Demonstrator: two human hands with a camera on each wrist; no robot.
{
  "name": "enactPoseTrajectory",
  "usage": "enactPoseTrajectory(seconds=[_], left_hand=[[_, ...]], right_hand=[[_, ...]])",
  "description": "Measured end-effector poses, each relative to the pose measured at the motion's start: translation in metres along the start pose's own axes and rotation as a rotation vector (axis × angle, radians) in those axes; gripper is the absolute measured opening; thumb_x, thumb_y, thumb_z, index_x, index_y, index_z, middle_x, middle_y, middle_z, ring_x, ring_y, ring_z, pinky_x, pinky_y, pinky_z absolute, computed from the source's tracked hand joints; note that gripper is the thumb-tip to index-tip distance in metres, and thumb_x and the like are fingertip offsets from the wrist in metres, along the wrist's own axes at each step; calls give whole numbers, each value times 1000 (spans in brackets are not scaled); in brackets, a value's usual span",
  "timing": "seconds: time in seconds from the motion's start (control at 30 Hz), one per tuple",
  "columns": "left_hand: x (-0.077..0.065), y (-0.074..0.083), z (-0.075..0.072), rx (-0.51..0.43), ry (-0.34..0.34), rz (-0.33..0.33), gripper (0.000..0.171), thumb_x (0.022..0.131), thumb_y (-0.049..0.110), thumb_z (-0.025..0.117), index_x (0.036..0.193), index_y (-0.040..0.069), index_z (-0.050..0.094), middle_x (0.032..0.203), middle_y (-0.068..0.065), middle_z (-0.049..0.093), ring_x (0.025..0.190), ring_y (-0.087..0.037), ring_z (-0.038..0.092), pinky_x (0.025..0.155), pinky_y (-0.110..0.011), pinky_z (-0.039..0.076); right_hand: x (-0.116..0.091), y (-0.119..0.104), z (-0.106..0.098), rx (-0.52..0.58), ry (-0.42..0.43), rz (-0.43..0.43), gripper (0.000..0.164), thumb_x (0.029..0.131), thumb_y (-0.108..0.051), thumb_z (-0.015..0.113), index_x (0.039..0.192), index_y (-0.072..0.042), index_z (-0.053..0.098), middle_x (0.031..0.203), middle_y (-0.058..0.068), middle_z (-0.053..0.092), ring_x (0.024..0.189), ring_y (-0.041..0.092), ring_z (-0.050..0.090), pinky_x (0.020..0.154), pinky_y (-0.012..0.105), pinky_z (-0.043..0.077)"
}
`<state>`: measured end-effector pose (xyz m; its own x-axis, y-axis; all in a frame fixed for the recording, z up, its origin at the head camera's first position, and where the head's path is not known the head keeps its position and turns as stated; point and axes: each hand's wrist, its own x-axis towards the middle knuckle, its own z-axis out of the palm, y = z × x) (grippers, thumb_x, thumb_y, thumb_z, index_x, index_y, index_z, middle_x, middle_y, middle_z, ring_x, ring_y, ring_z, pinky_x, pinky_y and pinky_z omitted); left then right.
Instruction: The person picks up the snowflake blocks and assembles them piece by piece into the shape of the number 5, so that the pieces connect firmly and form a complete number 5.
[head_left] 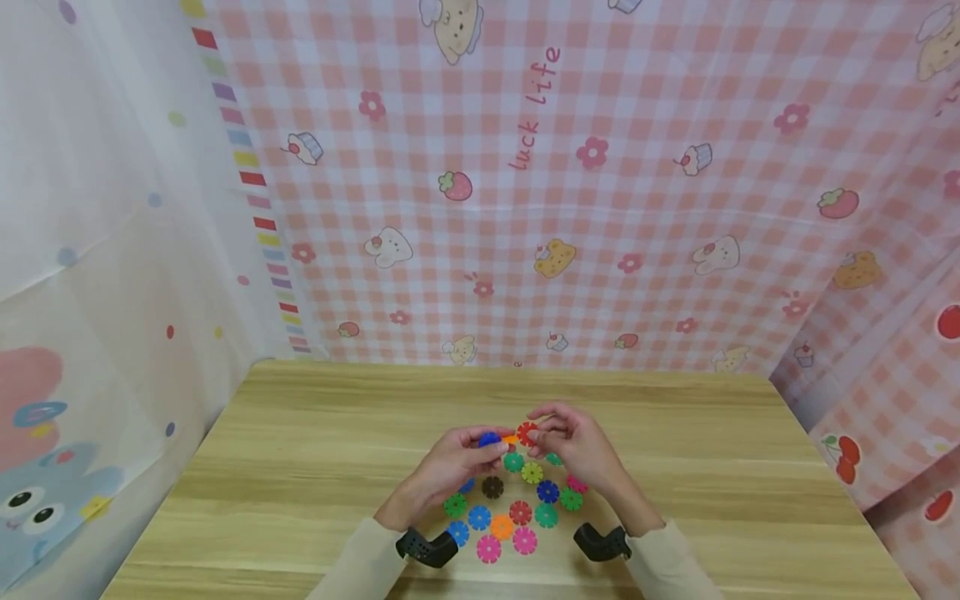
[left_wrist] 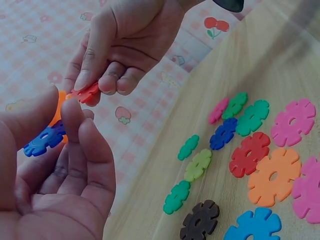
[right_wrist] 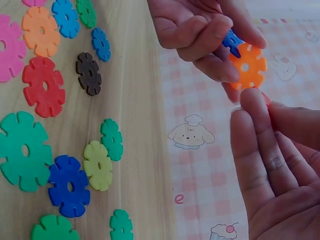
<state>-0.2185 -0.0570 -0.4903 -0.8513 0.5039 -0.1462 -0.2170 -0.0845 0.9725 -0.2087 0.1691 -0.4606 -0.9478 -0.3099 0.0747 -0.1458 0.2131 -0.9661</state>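
Nearest, two pale sleeves (head_left: 358, 560) are reaching in over the wooden table (head_left: 285, 500), and two black wrist units (head_left: 427, 548) are sitting at the wrists. Sixteen slotted discs are lying flat between and beyond them: three pink discs (head_left: 489, 549), one loose orange disc (head_left: 502, 527), three lighter blue discs (head_left: 479, 517), one red disc (head_left: 521, 512), five green discs (head_left: 547, 515) in two shades, one dark blue disc (head_left: 547, 492), one brown disc (head_left: 492, 487) and one yellow-green disc (head_left: 532, 472). Two of the pink ones are lying closest to the person; the yellow-green one and two small green ones are lying toward the far side of the spread.

Three more discs are being held above the table's far part, making nineteen in all. The left hand (head_left: 454, 460) is pinching a joined pair between thumb and fingers, a held blue disc (left_wrist: 45, 140) and a held orange disc (right_wrist: 248, 66), set at an angle to each other. The right hand (head_left: 579, 447) is pinching a held red disc (head_left: 527, 433) between thumb and forefinger, its other fingers loosely bent. The hands are working close together, and the red piece is meeting the orange one's edge; how deeply they are slotted cannot be told.

Farthest, a pink checked cloth (head_left: 525, 208) is hanging behind the table.
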Motion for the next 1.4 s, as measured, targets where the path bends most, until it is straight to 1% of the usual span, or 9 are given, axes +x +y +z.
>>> enactPoseTrajectory(seconds=[0.1,0.3,0.43,0.57,0.67,0.93,1.03,1.23,1.4], left_hand=[[1,1,0,5,1,5,37,98,17,64,129,-1,61,95,-2,62,84,-15,60,85,-32,55],[0,3,1,24,-8,19,38,98,17,64,131,-2,60,99,-4,61,85,-15,61,90,-37,55],[0,4,1,34,-9,29,39,98,16,64,132,-3,60,102,-5,61,86,-15,62,92,-40,55],[0,5,1,28,-13,43,40,98,15,64,132,-3,59,103,-5,62,85,-13,62,89,-35,55],[-1,6,2,12,-28,53,40,98,13,63,133,-4,58,104,-5,62,86,-14,61,86,-30,55],[-2,6,1,-33,-72,65,41,100,12,59,137,-5,53,112,-4,62,91,-16,57,88,-29,52],[-1,4,1,-43,-84,64,42,101,12,58,138,-5,52,110,-3,61,90,-15,56,87,-27,51],[-1,2,0,-53,-100,50,42,102,12,55,139,-7,50,98,-1,57,82,-14,51,77,-23,46],[-2,1,0,-73,-116,24,41,102,12,56,137,-8,51,98,-2,58,83,-13,52,76,-21,46]], right_hand=[[0,1,0,6,13,-6,22,97,3,56,119,3,59,95,20,70,83,44,68,79,54,56],[-2,3,0,33,31,-37,22,97,0,58,119,3,57,98,22,70,82,35,71,81,54,56],[-3,4,-1,42,27,-61,22,97,0,59,119,3,57,98,22,70,84,38,71,80,50,57],[-3,4,-1,43,17,-85,22,96,0,61,118,3,57,98,22,70,84,44,69,79,49,57],[-3,5,0,40,21,-104,22,96,0,61,118,3,58,97,22,71,83,43,69,78,47,58],[-3,7,5,80,22,-132,21,95,6,59,116,3,58,95,24,71,83,46,69,75,45,59],[-3,7,6,82,26,-134,20,95,6,59,115,3,58,94,23,72,81,44,70,74,43,59],[-4,10,8,66,18,-123,15,95,4,61,110,4,59,92,25,71,79,39,72,73,36,60],[-5,13,10,76,8,-131,13,95,3,61,107,6,60,94,27,71,78,32,73,73,37,60]])
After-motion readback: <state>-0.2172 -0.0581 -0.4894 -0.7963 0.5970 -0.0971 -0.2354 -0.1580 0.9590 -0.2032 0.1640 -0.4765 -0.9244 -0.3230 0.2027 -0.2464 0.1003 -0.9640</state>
